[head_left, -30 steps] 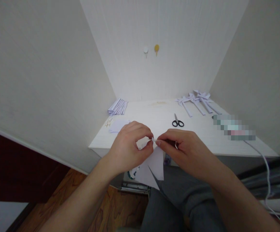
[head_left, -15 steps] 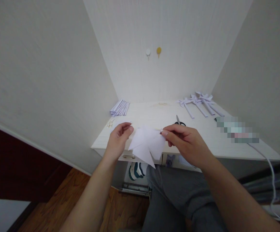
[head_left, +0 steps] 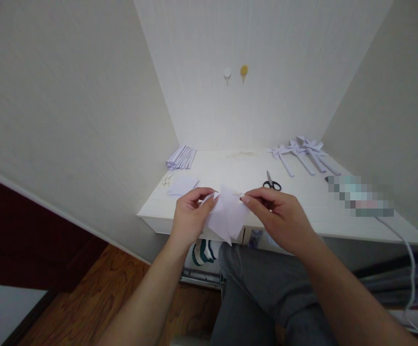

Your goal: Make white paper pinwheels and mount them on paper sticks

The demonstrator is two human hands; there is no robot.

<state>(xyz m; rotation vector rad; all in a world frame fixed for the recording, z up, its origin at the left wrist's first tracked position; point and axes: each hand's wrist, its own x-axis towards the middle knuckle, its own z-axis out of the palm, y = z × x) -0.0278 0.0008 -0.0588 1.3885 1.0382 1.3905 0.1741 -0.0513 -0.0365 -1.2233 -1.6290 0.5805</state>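
A white sheet of cut paper [head_left: 227, 216], with pointed flaps like a pinwheel blade, hangs between my two hands above the front edge of the desk. At its left side my left hand [head_left: 194, 211] pinches one paper corner between thumb and fingertips. On the other side my right hand [head_left: 276, 211] is closed at the fingertips on what looks like a thin pale stick at the paper's upper edge; its far end is hidden. Behind my right hand lie black-handled scissors [head_left: 272, 184]. Near my left hand rests a stack of white paper squares [head_left: 182, 185].
Rolled paper tubes [head_left: 181, 157] are bundled at the desk's [head_left: 227, 170] back left, beside small pale pieces [head_left: 166, 180]. Several paper pinwheels on tube handles [head_left: 308, 153] lie at the back right. A blurred object [head_left: 360, 194] with a white cable [head_left: 411, 269] is at the right.
My left hand has moved right to the paper and now pinches a corner of it. The view has shifted slightly, so the scissors and paper stack show more fully.
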